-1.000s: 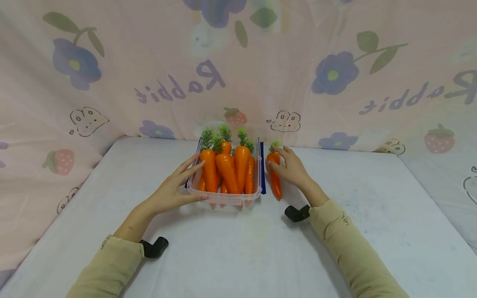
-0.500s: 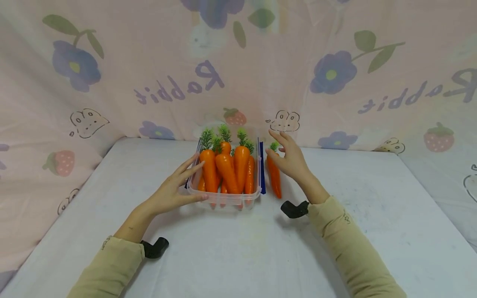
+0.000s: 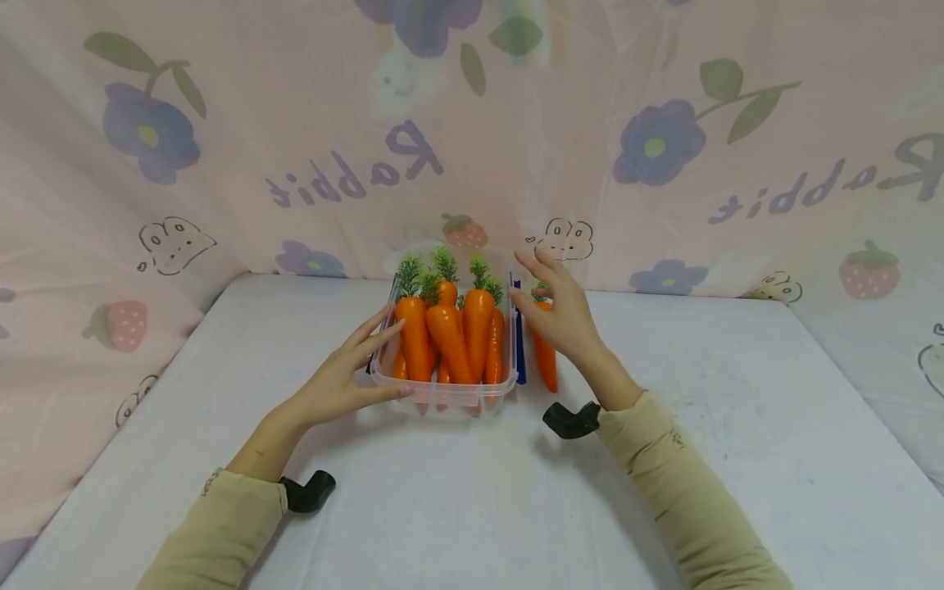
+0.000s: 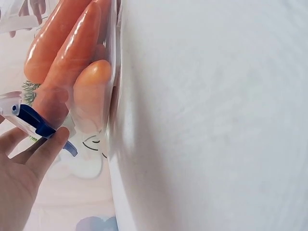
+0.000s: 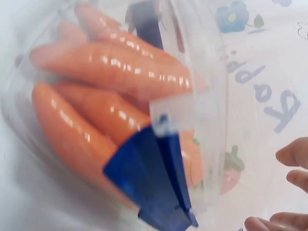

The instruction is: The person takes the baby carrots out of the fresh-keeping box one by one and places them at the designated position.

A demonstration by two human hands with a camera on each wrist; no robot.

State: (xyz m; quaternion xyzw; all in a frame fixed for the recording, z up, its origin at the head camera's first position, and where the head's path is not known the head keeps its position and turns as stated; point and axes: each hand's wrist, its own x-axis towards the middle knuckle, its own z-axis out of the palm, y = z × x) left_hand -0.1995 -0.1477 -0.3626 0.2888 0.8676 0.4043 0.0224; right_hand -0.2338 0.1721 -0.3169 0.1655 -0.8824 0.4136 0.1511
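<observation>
A clear plastic box (image 3: 442, 393) with blue side latches stands mid-table, filled with several orange toy carrots (image 3: 451, 342) whose green tops point to the back. My left hand (image 3: 335, 381) rests at its left side with spread, fairly straight fingers; the left wrist view puts a fingertip right at the blue latch (image 4: 34, 120). One more carrot (image 3: 546, 365) lies outside, along the right wall, partly hidden by my right hand (image 3: 564, 315). That hand hovers above the box's right edge, fingers apart and holding nothing. Its fingers (image 5: 296, 155) appear beyond the other latch (image 5: 147, 175) in the right wrist view.
A white cloth covers the table (image 3: 442, 500). Behind it hangs a pink printed curtain (image 3: 501, 147), close to the far edge and the box's back. Black angled pieces (image 3: 310, 492) stick out from both sleeve cuffs.
My right hand has risen off the loose carrot and shifted left toward the box's right edge, leaving the carrot on the table. The left hand and the box have stayed put.
</observation>
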